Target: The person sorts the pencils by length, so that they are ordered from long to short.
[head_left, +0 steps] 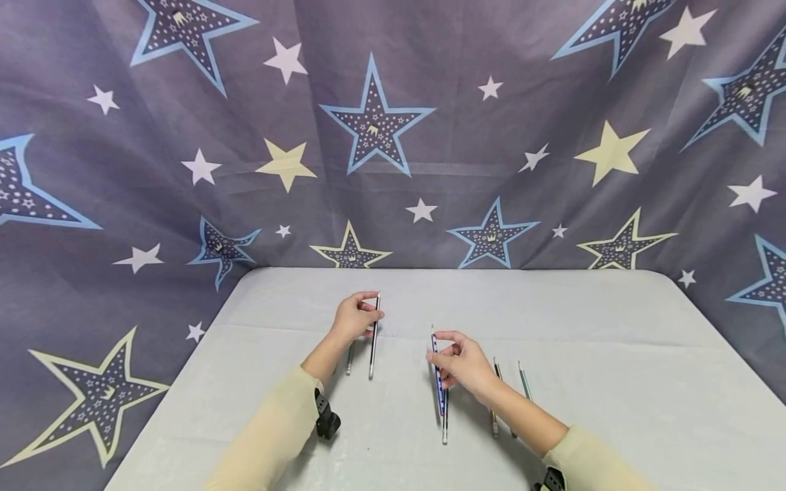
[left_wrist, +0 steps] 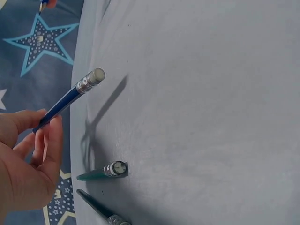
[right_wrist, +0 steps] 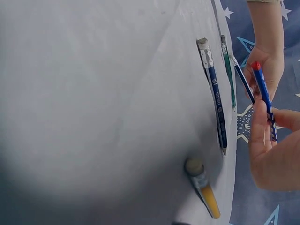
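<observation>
My left hand [head_left: 353, 320] pinches a dark blue pencil [head_left: 373, 351] between thumb and fingers above the far middle of the table. Its white eraser in a silver ferrule [left_wrist: 91, 80] points away from the fingers in the left wrist view. Under that hand a green pencil [left_wrist: 93, 175] lies on the table, with a darker pencil [left_wrist: 93, 204] beside it. My right hand [head_left: 464, 363] pinches a blue patterned pencil [right_wrist: 263, 86] with a red end. Another dark blue pencil [right_wrist: 216, 101] lies on the table below the right hand.
Right of that hand, a dark pencil [head_left: 495, 416] and a green pencil [head_left: 525, 382] lie partly hidden by the forearm. A yellow pencil [right_wrist: 209, 200] shows in the right wrist view. The pale table [head_left: 614, 402] ends at a star-patterned cloth [head_left: 405, 198].
</observation>
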### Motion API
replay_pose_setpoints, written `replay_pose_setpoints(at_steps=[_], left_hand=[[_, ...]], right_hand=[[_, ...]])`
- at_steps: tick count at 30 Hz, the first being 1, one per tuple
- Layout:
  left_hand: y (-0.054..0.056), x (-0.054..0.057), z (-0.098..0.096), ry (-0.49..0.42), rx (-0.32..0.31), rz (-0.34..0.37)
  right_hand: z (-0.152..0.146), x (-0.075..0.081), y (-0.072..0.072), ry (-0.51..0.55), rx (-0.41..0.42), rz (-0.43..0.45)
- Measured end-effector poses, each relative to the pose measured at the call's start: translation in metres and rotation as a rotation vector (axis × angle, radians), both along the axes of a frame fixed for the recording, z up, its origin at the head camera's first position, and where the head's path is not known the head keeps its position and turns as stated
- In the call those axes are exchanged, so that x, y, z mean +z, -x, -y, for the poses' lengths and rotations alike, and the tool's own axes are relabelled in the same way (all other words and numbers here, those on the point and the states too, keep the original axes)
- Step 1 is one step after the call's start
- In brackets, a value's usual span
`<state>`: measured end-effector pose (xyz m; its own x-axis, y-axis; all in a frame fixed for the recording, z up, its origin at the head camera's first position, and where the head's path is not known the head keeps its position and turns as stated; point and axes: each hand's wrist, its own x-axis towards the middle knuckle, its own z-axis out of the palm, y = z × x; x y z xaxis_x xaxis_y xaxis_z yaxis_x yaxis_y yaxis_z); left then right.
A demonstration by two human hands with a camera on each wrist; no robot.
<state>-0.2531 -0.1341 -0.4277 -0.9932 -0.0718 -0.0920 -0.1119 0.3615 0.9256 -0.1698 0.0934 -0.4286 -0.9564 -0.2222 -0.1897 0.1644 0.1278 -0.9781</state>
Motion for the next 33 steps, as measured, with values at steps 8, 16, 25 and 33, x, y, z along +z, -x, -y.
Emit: replay_pose_setpoints(at_steps=[8, 16, 25, 33], left_hand=[[0.006, -0.003, 0.005, 0.056, 0.009, 0.012], [0.009, -0.005, 0.009, 0.108, 0.018, 0.026], [0.014, -0.008, 0.007, 0.152, -0.017, 0.054], [0.018, -0.015, 0.003, 0.219, -0.015, 0.133]], right_hand=[[0.002, 0.0, -0.001, -0.008, -0.003, -0.009], [0.003, 0.0, -0.001, -0.001, -0.001, -0.01], [0.004, -0.001, 0.0, 0.003, 0.008, -0.006], [0.007, -0.002, -0.002, -0.003, 0.012, 0.012]])
